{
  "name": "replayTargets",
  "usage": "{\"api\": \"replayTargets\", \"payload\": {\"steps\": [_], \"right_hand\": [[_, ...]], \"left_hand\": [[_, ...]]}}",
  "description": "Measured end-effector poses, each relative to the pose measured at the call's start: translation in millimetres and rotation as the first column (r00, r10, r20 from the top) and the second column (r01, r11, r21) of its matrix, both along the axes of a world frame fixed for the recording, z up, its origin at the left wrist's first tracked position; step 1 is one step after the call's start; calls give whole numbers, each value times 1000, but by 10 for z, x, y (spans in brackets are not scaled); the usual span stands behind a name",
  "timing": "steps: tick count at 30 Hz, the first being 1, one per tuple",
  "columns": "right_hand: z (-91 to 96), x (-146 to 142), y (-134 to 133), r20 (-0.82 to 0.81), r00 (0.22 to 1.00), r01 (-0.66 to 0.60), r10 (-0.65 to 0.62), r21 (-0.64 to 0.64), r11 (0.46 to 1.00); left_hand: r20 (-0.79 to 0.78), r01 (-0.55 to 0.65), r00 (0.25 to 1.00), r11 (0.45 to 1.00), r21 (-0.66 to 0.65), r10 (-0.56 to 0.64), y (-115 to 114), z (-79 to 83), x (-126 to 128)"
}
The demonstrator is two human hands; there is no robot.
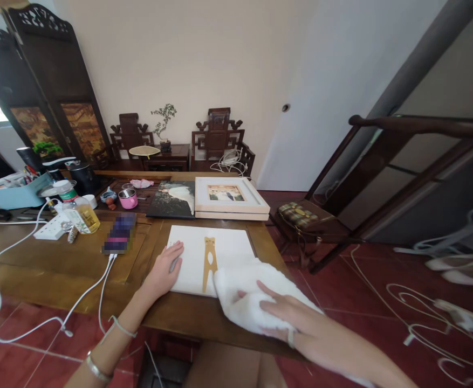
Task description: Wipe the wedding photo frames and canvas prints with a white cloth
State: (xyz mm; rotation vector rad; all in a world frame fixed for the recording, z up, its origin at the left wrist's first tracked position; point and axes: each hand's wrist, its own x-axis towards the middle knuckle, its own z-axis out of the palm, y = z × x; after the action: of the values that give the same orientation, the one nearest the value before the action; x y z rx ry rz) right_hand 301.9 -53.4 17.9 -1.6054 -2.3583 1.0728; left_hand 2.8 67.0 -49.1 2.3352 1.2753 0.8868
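A flat white board [187,250] with a gold cat-like figure [209,257] on it lies near the table's front edge. My left hand [166,268] rests flat on the board's left side, fingers stretched out and holding nothing. In my right hand [279,308] is a bunched white towel [240,283], gripped from above and the right. The towel covers the board's lower right corner and hangs over the table edge. Some of my right fingers are sunk in the cloth and hidden.
Behind the board lie a dark picture panel [173,199] and a white framed photo [232,198]. To the left are a charging phone [118,233], a bottle [78,213], a power strip [52,227] and a pink cup [128,199]. A chair holds a plaid bag [299,214].
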Motion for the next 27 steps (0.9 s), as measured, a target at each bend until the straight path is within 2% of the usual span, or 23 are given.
{"api": "replayTargets", "payload": {"steps": [3, 7, 10, 12, 14, 16, 18, 20, 22, 24, 27], "right_hand": [[-87, 15, 400, -66, 994, 86, -83, 43, 995], [-192, -177, 1046, -309, 920, 298, -241, 153, 942], [-232, -417, 1267, -380, 882, 373, -279, 199, 906], [-255, -555, 1224, -370, 891, 359, -263, 219, 907], [-271, -653, 1048, -345, 918, 293, -195, 259, 920], [-269, -705, 786, -284, 958, 152, -49, 354, 923], [-244, -711, 503, -188, 978, -4, 96, 438, 899], [-204, -675, 273, -119, 973, -123, 196, 447, 886], [-166, -608, 154, -102, 961, -198, 257, 391, 899], [-142, -530, 175, -128, 961, -196, 244, 305, 932], [-127, -439, 448, -193, 976, -56, 98, 213, 976]], "left_hand": [[6, 0, 1000, 1000, -2, 0, -1, 3, -4], [-6, 0, 1000, 1000, -1, 0, -8, 8, -14], [-14, 5, 1000, 1000, 9, -5, -2, 0, -26], [-10, 9, 1000, 1000, 20, -8, 7, -7, -32], [-2, 11, 1000, 1000, 27, -11, 14, -11, -33], [9, 13, 1000, 999, 29, -13, 17, -11, -29], [18, 12, 1000, 1000, 26, -12, 16, -6, -23], [20, 11, 1000, 1000, 20, -11, 12, 0, -19], [12, 9, 1000, 1000, 15, -9, 7, 5, -18], [1, 7, 1000, 1000, 15, -7, 3, 8, -19], [-6, 5, 1000, 1000, 22, -5, 0, 8, -22]]}}
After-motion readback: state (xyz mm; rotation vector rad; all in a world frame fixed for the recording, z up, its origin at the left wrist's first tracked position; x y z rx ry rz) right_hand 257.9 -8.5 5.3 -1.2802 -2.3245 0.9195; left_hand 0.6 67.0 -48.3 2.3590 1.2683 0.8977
